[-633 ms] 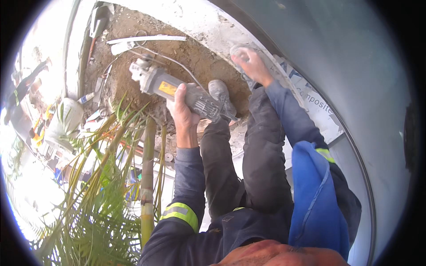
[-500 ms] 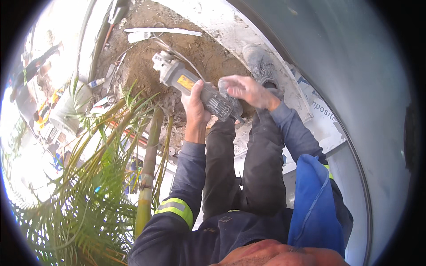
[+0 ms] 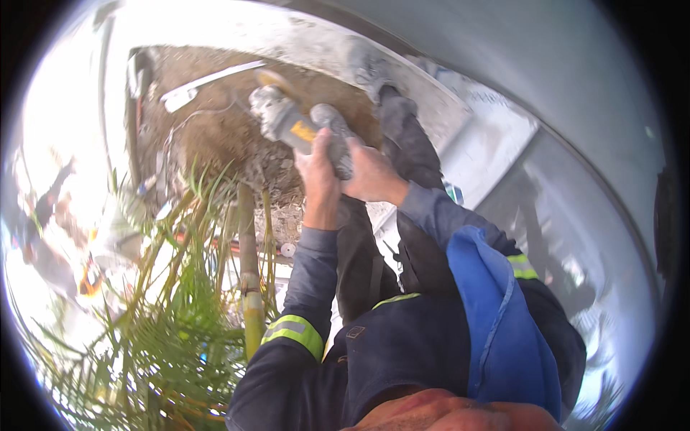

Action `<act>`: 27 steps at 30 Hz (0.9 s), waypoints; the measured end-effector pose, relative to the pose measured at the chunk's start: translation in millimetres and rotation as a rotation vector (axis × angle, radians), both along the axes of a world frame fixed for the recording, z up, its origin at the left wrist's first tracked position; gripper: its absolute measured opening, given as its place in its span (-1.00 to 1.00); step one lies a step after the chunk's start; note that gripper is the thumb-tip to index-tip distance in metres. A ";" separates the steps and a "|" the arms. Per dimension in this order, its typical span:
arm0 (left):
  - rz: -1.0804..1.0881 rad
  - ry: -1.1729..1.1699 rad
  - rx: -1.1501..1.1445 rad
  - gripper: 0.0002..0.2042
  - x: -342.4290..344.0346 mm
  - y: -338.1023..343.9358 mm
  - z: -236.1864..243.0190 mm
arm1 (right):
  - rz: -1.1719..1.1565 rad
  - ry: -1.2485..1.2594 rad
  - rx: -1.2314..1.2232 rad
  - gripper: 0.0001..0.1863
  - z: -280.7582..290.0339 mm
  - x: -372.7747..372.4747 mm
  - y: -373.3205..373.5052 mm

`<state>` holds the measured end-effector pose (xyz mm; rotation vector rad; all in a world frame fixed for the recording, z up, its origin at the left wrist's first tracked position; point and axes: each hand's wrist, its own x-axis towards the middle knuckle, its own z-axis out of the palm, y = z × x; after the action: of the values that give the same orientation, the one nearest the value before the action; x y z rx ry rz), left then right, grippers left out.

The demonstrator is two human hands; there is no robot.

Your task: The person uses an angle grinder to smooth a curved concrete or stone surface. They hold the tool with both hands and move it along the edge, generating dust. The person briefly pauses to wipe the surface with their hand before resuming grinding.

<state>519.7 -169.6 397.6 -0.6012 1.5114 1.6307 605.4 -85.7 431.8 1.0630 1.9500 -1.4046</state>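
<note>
A dusty grey angle grinder (image 3: 291, 129) with a yellow label is held out in front of me, tilted with its head toward the far left. At that head a yellowish disc (image 3: 279, 82) shows, smeared by motion. My left hand (image 3: 320, 171) is wrapped round the grinder's body from the left, thumb on top. Around the rear end of the body, my right hand (image 3: 374, 174) is closed from the right, its fingers partly hidden behind the tool. Beyond the grinder lies brown soil (image 3: 208, 136).
A palm (image 3: 248, 280) with long green fronds stands close by my left arm. A white strip (image 3: 212, 80) lies on the soil. On the right rises a large smooth grey surface (image 3: 575, 86). My shoe (image 3: 368, 68) rests on the pale ledge (image 3: 302, 32).
My right hand has come down from the air onto the rear of the grinder. The disc now shows at its head. The whole view has swung, and my right leg reaches farther forward.
</note>
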 end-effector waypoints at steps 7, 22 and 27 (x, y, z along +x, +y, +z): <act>0.039 -0.243 0.052 -0.64 14.8 -16.3 1.5 | 0.037 0.051 0.020 -0.43 25.0 17.5 4.3; 0.083 -0.345 0.127 -0.62 37.3 -5.4 -30.5 | 0.085 0.113 0.129 -0.42 22.8 40.6 27.0; 0.084 -0.316 0.139 -0.61 35.4 9.7 -28.2 | 0.052 0.121 0.091 -0.35 19.8 44.8 35.2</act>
<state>555.0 -160.0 369.4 -0.8116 1.1472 1.6010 650.2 -50.5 451.6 0.9803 2.1307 -1.3924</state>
